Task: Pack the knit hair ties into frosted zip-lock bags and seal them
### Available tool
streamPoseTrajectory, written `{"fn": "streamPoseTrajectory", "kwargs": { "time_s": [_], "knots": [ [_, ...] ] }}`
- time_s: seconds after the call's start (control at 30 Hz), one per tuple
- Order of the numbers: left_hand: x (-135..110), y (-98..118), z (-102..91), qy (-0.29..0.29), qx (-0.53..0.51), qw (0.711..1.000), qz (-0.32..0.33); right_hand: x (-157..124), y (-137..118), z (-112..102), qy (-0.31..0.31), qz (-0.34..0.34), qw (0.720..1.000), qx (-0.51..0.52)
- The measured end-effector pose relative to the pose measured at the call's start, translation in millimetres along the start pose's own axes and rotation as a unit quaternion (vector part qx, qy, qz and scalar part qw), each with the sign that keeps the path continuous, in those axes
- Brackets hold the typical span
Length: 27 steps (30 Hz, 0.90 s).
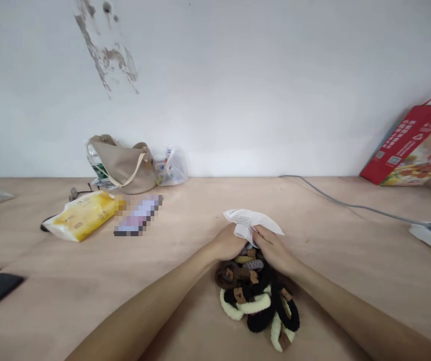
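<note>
The left hand [230,244] and right hand [271,249] are clasping, almost closed, a crumpled paper [252,222], light and limp, easiest held by its edge; soft, squashy hair ties [256,301] are lying heaped just below the paper.

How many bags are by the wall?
3: a beige shoulder bag at left, a clear plastic bag beside it, and a red printed paper bag far right.
</note>
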<state>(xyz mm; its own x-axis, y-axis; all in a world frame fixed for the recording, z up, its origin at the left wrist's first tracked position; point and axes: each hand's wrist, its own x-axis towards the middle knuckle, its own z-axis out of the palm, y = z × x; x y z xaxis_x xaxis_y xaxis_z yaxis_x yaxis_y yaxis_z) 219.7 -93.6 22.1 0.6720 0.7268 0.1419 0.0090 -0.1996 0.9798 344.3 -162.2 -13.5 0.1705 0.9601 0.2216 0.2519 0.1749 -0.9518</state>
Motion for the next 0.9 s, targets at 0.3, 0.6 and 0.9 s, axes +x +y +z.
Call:
{"fn": "streamPoseTrajectory", "kwargs": {
  "time_s": [0.3,0.6,0.9],
  "knots": [
    [-2.8,-15.7,-34.5,0.063,0.016,0.99,-0.128,-5.8,5.9,-26.1,0.086,0.058,0.993,0.063],
    [-13.4,3.1,-32.7,0.12,0.131,0.984,-0.007,-14.6,-15.5,-30.7,0.118,0.062,0.991,0.033],
    [-13.9,20.1,-13.8,0.165,0.373,0.91,0.076,-1.1,-15.7,-24.5,0.197,0.026,0.976,-0.085]
  ]
}}
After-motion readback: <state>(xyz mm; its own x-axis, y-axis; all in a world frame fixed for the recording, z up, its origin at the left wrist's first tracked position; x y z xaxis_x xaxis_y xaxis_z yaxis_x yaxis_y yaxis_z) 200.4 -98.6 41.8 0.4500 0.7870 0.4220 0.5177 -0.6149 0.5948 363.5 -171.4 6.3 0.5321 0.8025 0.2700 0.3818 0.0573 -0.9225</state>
